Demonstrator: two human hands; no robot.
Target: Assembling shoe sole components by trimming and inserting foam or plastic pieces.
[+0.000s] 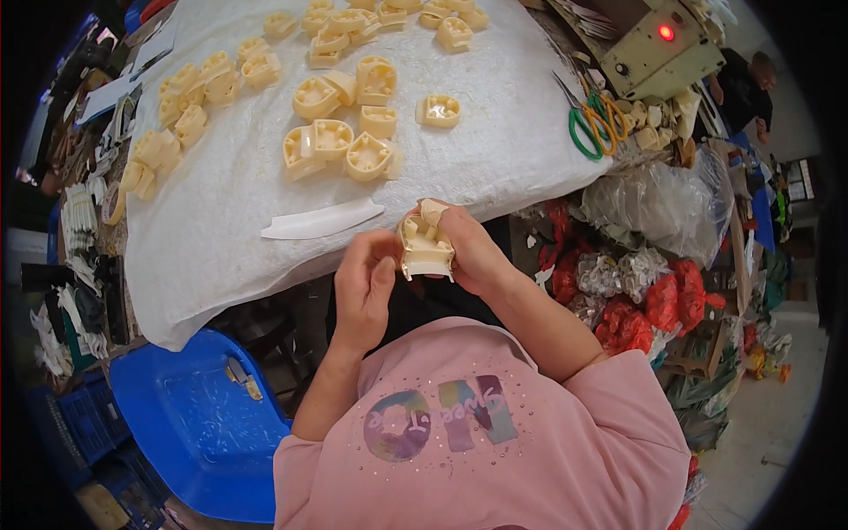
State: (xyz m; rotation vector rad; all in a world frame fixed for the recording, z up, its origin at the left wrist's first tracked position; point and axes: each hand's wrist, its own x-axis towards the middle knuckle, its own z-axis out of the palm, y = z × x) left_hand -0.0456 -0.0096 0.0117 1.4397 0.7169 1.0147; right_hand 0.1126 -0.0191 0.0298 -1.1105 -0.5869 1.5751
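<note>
A: Grip?

B: From here, the right hand [470, 250] is closed round a cream, hollow moulded-plastic piece [430, 258], at the near edge of the white-sheeted table [521, 132]. The left hand [364, 278] half-curls at its left; I cannot tell whether it grips.

A: Nearby?

B: White curved flat strip [323, 219], farther left.

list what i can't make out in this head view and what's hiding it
All in the head view:
- Underside of the cream plastic part: hidden by the part itself and the fingers of the right hand.
- Farthest cream pieces: cut off by the picture's top edge.
- Small pieces on the blue plastic: too small to identify.
- Far left clutter: lost in the dark fisheye rim.
</note>
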